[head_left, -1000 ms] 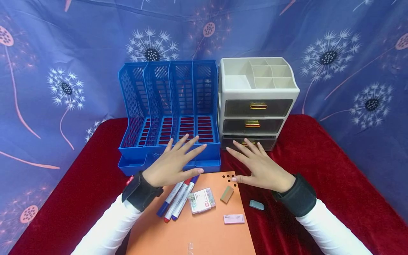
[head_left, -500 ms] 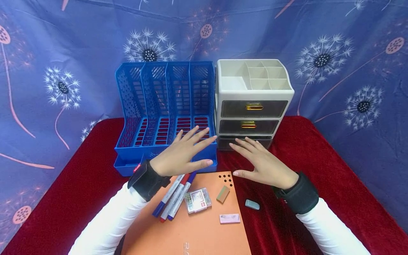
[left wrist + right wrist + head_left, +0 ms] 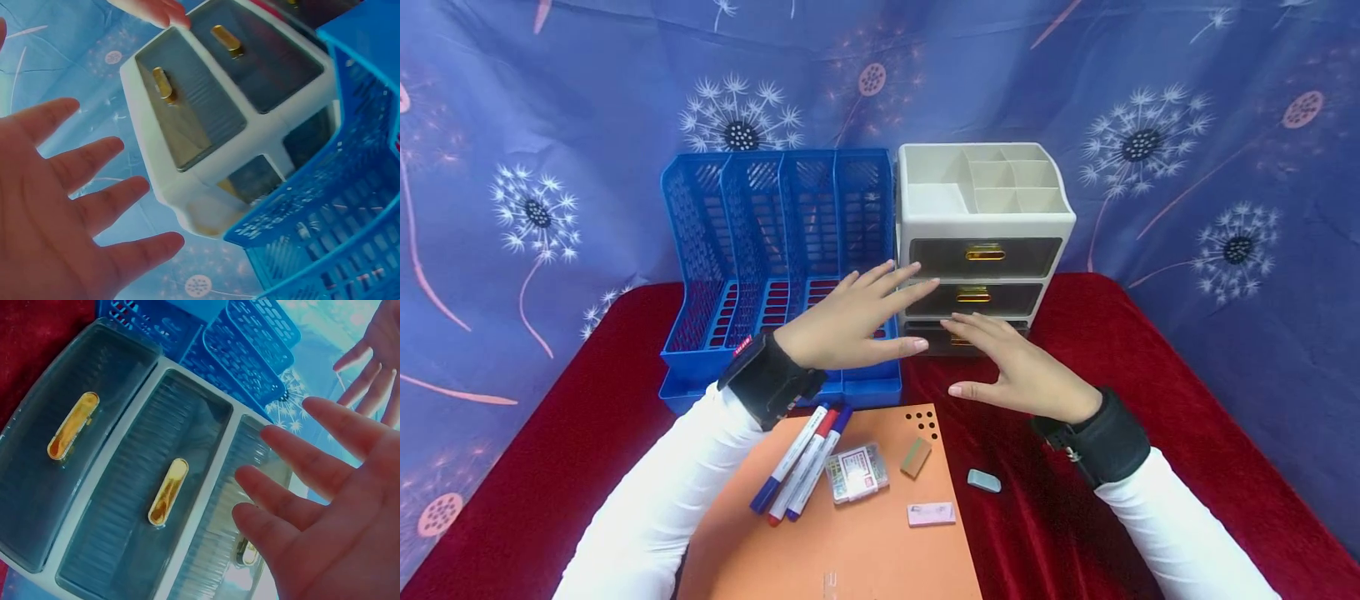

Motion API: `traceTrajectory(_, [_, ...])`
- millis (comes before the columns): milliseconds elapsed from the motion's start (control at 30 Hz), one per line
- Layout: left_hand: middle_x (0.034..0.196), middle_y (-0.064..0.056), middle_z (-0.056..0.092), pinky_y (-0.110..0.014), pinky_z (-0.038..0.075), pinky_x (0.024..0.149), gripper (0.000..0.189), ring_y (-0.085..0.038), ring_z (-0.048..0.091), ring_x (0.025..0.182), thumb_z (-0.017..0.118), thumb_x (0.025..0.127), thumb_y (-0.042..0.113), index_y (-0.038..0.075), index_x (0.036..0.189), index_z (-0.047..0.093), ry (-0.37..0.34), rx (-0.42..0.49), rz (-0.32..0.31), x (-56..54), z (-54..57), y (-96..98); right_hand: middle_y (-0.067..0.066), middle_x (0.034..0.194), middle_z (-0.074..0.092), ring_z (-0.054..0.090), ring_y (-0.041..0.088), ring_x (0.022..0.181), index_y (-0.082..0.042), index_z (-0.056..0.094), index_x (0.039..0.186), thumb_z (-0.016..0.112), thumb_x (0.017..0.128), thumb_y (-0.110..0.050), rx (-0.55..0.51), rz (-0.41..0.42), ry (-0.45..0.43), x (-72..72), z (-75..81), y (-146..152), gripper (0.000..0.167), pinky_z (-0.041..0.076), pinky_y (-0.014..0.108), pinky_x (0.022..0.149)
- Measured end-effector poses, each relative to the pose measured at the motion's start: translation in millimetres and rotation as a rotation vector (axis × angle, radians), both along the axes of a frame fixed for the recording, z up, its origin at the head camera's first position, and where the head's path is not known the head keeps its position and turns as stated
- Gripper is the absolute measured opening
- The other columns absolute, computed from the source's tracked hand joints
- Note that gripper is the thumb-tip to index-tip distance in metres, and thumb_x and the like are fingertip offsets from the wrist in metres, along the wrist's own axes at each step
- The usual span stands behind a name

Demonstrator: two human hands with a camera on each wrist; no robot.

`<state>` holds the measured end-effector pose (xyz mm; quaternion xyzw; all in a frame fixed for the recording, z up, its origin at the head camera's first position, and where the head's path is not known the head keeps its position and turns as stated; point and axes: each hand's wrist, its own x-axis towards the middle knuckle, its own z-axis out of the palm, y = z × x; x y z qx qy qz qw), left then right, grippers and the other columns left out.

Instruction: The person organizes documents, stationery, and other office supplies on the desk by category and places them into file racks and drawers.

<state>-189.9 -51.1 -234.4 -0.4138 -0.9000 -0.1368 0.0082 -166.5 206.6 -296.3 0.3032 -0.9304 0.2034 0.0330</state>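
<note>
Hovering with the left hand over the front of the blue four-slot rack, with fingers and thumb straight and spread. Hovering with the right hand before the lower drawers of the white drawer unit, with fingers nearly straight and thumb apart. Facing, on the red cloth, the rack and, just to its right, the drawer unit. Overlooking, nearer, an orange sheet bearing three markers, a clear labelled box, a brown-and-green block and a pink block.
</note>
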Motion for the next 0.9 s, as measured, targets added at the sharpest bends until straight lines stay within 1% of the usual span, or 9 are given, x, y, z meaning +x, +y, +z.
traceTrajectory(167, [0.157,-0.002,0.012,-0.054,0.007,0.112,0.069,-0.028,0.006,0.144,0.045,0.094,0.055,0.029,0.151,0.017,0.033,-0.021,-0.009,-6.2,16.9,13.3,0.014,0.147,0.035,0.03,0.034,0.135,-0.011,0.033,0.146,0.071,0.081,-0.044,-0.027,0.026,-0.006,-3.0,13.2,2.7,0.082,0.034,0.055,0.101])
traceTrajectory(267, [0.157,-0.004,0.014,-0.051,0.009,0.112,0.069,-0.027,0.008,0.144,0.045,0.094,0.054,0.026,0.151,0.018,0.056,-0.032,-0.021,-11.0,27.2,20.8,0.014,0.145,0.037,0.032,0.033,0.134,-0.007,0.033,0.145,0.071,0.082,-0.039,-0.06,0.041,-0.006,-5.3,20.1,3.9,0.08,0.032,0.054,0.102])
traceTrajectory(367, [0.156,-0.007,0.018,-0.047,0.013,0.113,0.068,-0.026,0.013,0.144,0.047,0.094,0.052,0.023,0.15,0.021,0.089,-0.023,-0.035,-17.6,37.0,28.5,0.015,0.144,0.039,0.034,0.034,0.133,-0.007,0.035,0.144,0.07,0.084,-0.036,-0.092,0.027,0.0,-7.1,26.0,5.8,0.075,0.032,0.056,0.102])
traceTrajectory(467, [0.154,-0.008,0.023,-0.045,0.018,0.112,0.067,-0.026,0.018,0.142,0.047,0.094,0.051,0.021,0.15,0.024,0.121,-0.01,-0.042,-26.4,45.4,36.1,0.014,0.139,0.045,0.04,0.032,0.129,-0.009,0.04,0.141,0.07,0.085,-0.033,-0.147,-0.01,0.029,-10.5,30.2,8.4,0.069,0.033,0.054,0.102])
traceTrajectory(567, [0.154,-0.008,0.023,-0.045,0.02,0.112,0.068,-0.026,0.019,0.142,0.048,0.094,0.051,0.021,0.15,0.024,0.115,-0.012,-0.032,-35.1,52.3,42.8,0.014,0.132,0.052,0.047,0.031,0.124,-0.007,0.046,0.136,0.071,0.085,-0.03,-0.193,-0.058,0.089,-15.4,32.0,11.3,0.062,0.036,0.052,0.1])
traceTrajectory(733, [0.154,-0.009,0.022,-0.044,0.022,0.111,0.067,-0.026,0.02,0.142,0.047,0.094,0.051,0.021,0.15,0.024,0.084,-0.029,-0.002,-51.9,57.4,53.8,0.016,0.122,0.059,0.055,0.032,0.113,-0.002,0.055,0.125,0.071,0.085,-0.027,-0.282,-0.156,0.158,-24.2,33.0,14.2,0.05,0.041,0.049,0.096])
traceTrajectory(800, [0.153,-0.01,0.024,-0.044,0.023,0.111,0.066,-0.027,0.022,0.141,0.046,0.095,0.05,0.02,0.15,0.024,0.082,-0.037,0.01,-59.8,58.3,58.5,0.016,0.117,0.062,0.059,0.031,0.109,0.0,0.057,0.121,0.069,0.086,-0.027,-0.338,-0.186,0.15,-28.0,33.3,14.4,0.045,0.043,0.047,0.094])
traceTrajectory(900, [0.152,-0.01,0.027,-0.042,0.024,0.111,0.065,-0.026,0.026,0.139,0.045,0.095,0.049,0.02,0.149,0.025,0.078,-0.058,0.027,-71.8,60.4,66.4,0.016,0.11,0.065,0.062,0.03,0.101,0.001,0.059,0.116,0.066,0.089,-0.027,-0.415,-0.22,0.103,-32.9,34.6,14.9,0.04,0.047,0.046,0.088])
